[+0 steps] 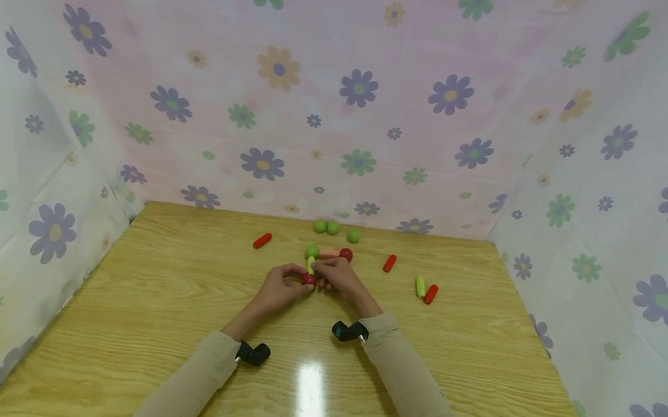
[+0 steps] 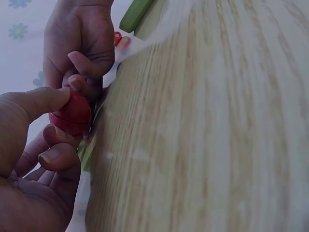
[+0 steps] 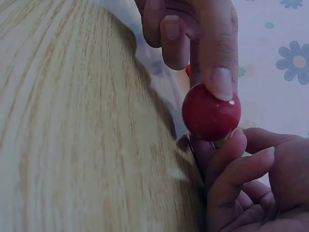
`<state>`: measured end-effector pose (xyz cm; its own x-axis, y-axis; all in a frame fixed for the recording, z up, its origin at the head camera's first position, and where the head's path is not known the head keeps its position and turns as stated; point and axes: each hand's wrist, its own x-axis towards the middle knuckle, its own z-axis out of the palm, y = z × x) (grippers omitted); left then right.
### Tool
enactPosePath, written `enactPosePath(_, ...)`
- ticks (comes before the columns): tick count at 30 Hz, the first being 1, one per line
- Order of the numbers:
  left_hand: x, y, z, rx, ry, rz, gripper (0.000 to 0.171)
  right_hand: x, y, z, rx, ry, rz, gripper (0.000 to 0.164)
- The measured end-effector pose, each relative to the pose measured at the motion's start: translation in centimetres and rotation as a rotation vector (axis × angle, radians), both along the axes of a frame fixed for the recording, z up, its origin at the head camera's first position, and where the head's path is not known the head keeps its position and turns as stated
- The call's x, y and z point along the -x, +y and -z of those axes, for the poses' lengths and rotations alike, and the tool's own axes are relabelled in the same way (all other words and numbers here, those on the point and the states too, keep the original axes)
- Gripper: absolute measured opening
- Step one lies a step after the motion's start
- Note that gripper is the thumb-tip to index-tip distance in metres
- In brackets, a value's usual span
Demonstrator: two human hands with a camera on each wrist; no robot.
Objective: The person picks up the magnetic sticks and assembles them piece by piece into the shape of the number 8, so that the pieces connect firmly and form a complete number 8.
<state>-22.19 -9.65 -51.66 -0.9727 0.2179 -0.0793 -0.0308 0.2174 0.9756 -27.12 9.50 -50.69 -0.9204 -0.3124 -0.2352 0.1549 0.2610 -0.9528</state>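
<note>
Left hand (image 1: 278, 288): thumb and fingers closed in a pinch on the near dark-red ball (image 1: 309, 281), little gap beyond the ball's own width. Right hand (image 1: 339, 275): fingers curled, tips closed on the held yellow-green rod (image 1: 310, 265).

Clock centre = near dark-red ball, head view. Left to right over the wood-grain tabletop (image 1: 160, 288):
- Left red rod (image 1: 262, 240): 10 o'clock, lying apart.
- Held yellow-green rod: 12 o'clock, running up to the corner green ball (image 1: 312, 251), apparently joined.
- Salmon rod (image 1: 329, 254): 1 o'clock, spanning from corner ball to the far dark-red ball (image 1: 346, 254) at 2.
- Loose green balls: first (image 1: 319, 226) at 12 and second (image 1: 333, 227) towards 1, side by side; third (image 1: 353, 235) between 1 and 2.
- Middle red rod (image 1: 390, 263): between 2 and 3.
- Spare yellow-green rod (image 1: 420, 287) and right red rod (image 1: 431, 294): 3 o'clock, close together.

Step, judged: fitting near ball to rod end. Seating hidden by fingers. Next move likely calls for a steady rod and a straight push on the ball.

Containers: none seen.
</note>
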Motion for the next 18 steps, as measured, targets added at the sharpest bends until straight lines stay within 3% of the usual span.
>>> enactPosePath(11, 0.0, 0.1, 0.3, 0.012, 0.049, 0.007, 0.031, -0.3, 0.2, -0.1, -0.008, 0.015, -0.008, 0.031)
enactPosePath(18, 0.1, -0.1, 0.4, 0.023, 0.05, 0.02, 0.03, -1.3, 1.5, -1.2, -0.161, 0.197, -0.076, 0.026)
